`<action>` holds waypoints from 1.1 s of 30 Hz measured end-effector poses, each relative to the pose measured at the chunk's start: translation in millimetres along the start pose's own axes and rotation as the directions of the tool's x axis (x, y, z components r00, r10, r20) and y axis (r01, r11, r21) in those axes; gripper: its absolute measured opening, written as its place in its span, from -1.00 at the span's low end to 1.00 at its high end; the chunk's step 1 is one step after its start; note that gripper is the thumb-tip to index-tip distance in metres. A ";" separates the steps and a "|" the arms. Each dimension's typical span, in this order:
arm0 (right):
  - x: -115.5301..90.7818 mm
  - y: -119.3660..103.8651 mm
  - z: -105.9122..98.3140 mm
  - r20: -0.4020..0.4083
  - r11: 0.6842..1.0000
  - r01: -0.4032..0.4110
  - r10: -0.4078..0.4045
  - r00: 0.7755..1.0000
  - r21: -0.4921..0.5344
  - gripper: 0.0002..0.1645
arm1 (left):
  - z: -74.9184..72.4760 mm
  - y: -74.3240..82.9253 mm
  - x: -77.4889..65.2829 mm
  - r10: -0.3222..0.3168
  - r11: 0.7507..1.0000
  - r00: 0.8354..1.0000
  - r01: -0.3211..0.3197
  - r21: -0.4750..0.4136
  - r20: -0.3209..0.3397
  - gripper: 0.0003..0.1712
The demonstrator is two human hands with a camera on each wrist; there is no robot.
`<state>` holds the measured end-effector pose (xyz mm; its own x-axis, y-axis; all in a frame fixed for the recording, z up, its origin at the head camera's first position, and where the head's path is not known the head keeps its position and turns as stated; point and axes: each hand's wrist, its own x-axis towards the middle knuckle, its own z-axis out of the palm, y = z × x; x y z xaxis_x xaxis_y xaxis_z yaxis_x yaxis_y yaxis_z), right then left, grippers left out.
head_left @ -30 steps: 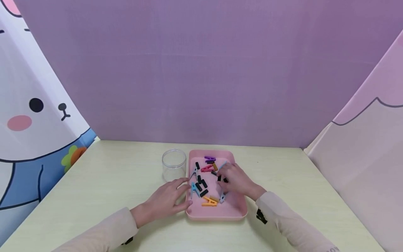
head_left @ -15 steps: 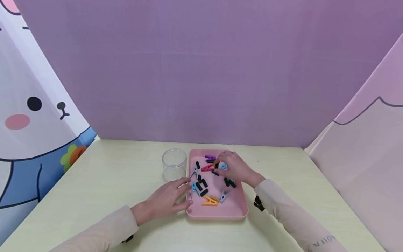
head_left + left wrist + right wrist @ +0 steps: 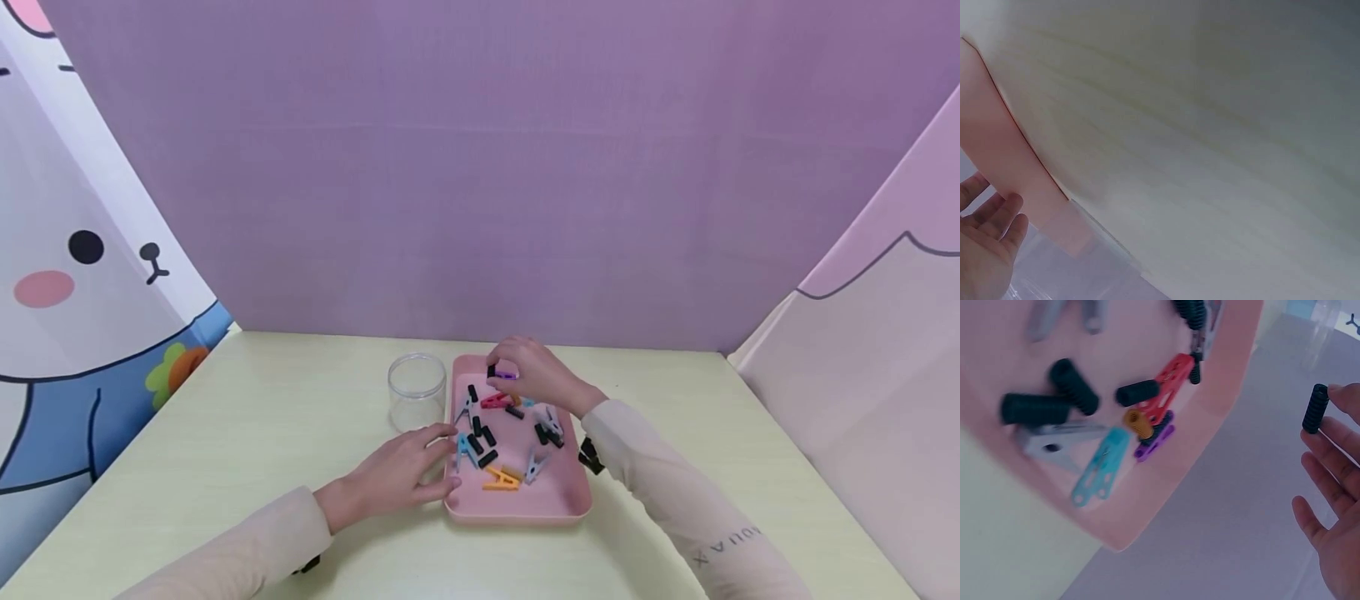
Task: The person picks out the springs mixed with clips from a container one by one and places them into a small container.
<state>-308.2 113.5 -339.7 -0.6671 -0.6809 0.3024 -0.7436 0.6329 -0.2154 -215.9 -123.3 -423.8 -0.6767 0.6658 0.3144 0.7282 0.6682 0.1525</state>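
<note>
My right hand point(image 3: 538, 373) pinches a black ribbed cylinder point(image 3: 1316, 408) between thumb and fingertips, above the far end of a pink tray point(image 3: 551, 504). In the right wrist view the cylinder is apart from the tray. My left hand point(image 3: 397, 473) lies at the tray's left rim with its fingers spread and relaxed, holding nothing. In the tray are a red clothespin point(image 3: 495, 402), a purple clothespin point(image 3: 1155, 444), a yellow clothespin point(image 3: 500, 480), a light blue clothespin point(image 3: 1102, 464), grey ones, several more black cylinders point(image 3: 1035, 409) and a brown ribbed cylinder point(image 3: 1139, 424).
A clear round jar point(image 3: 417, 396) without a lid stands left of the tray, close to my left hand. The pale wooden table point(image 3: 300, 400) ends at a purple backdrop point(image 3: 480, 208), with printed cloths on both sides.
My right hand has moved from the tray's right middle to its far end, away from me and leftward, and now clearly holds a black cylinder. My left hand stays in place.
</note>
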 end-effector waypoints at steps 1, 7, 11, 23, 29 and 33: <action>2.6 -1.4 0.1 0.000 1.000 -0.002 0.002 1.000 0.005 -0.71 | -0.1 0.3 0.0 -0.002 1.000 1.000 0.002 -0.002 0.002 -0.48; 17.4 -11.5 -0.1 0.012 0.998 -0.028 0.027 1.000 0.059 -0.70 | 0.3 0.8 0.4 0.003 1.000 1.000 -0.003 -0.007 -0.008 -0.51; 27.5 -17.9 0.5 0.012 0.997 -0.019 0.018 1.000 0.077 -0.70 | 1.3 0.3 0.6 0.019 1.000 0.999 -0.019 -0.006 -0.026 -0.53; 52.8 -33.5 13.0 0.016 0.994 0.027 -0.029 0.999 0.109 -0.73 | 3.1 -1.2 0.3 0.043 0.999 0.998 -0.043 0.005 -0.048 -0.47; 59.7 -41.3 19.8 0.067 0.996 0.027 -0.033 0.997 0.087 -0.72 | 5.0 -2.4 -0.5 0.055 0.998 0.996 -0.054 0.009 -0.065 -0.54; 62.6 -42.6 25.3 0.076 0.997 0.053 -0.057 0.995 0.052 -0.72 | 5.0 -2.5 -0.1 0.048 0.999 0.997 -0.048 0.016 -0.059 -0.53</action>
<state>-319.5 34.6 -335.0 -0.6249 -0.7420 0.2428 -0.7795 0.5755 -0.2473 -218.2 -123.4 -428.9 -0.6331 0.6766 0.3760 0.7578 0.6409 0.1227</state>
